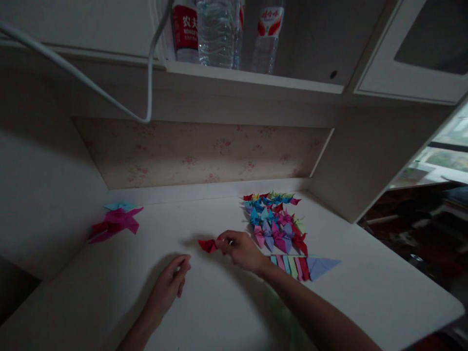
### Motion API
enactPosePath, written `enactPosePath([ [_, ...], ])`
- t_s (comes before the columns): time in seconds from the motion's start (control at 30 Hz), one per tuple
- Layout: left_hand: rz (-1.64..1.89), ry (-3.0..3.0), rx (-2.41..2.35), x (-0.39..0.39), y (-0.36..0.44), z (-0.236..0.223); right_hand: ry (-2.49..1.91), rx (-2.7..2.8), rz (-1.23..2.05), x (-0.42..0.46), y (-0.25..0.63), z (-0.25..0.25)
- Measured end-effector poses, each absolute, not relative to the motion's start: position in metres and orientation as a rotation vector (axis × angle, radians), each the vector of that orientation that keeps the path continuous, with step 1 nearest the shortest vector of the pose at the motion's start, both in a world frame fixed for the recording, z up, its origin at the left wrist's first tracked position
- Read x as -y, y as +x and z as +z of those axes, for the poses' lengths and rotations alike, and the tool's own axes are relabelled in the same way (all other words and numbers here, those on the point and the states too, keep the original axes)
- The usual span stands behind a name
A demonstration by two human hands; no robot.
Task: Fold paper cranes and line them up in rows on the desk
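Between the thumb and fingers of my right hand is a small red origami crane, pinched at its right end just above the white desk. My left hand is to the left of it and nearer me, apart from the crane, its fingers curled in with nothing visible in them. Beyond my right wrist, rows of folded paper cranes in pink, purple, blue and red stand close together. In front of them lie several folded paper strips and a lilac folded piece, partly behind my right forearm.
Larger folded paper pieces in magenta and red and light blue lie at the back left of the desk. Plastic bottles stand on the shelf above. A white cable hangs in front. Something pale green shows beneath my right forearm.
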State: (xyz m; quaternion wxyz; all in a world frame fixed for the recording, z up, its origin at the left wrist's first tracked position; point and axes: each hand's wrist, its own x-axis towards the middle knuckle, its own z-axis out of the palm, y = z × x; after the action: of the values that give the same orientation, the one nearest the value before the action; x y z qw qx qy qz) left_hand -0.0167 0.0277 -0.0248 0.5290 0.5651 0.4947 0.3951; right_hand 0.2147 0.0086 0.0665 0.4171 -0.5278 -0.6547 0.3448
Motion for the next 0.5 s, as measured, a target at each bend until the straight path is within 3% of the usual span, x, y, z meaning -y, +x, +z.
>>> enactPosePath([
  [0.27,0.956,1.321,-1.190,-0.035,-0.017,-0.035,-1.676,1.314,0.613,-0.052,0.400,0.120],
  [0.5,0.962,1.286,-1.258,-0.041,-0.017,-0.035,-1.978,1.227,0.394,-0.062,0.518,0.093],
])
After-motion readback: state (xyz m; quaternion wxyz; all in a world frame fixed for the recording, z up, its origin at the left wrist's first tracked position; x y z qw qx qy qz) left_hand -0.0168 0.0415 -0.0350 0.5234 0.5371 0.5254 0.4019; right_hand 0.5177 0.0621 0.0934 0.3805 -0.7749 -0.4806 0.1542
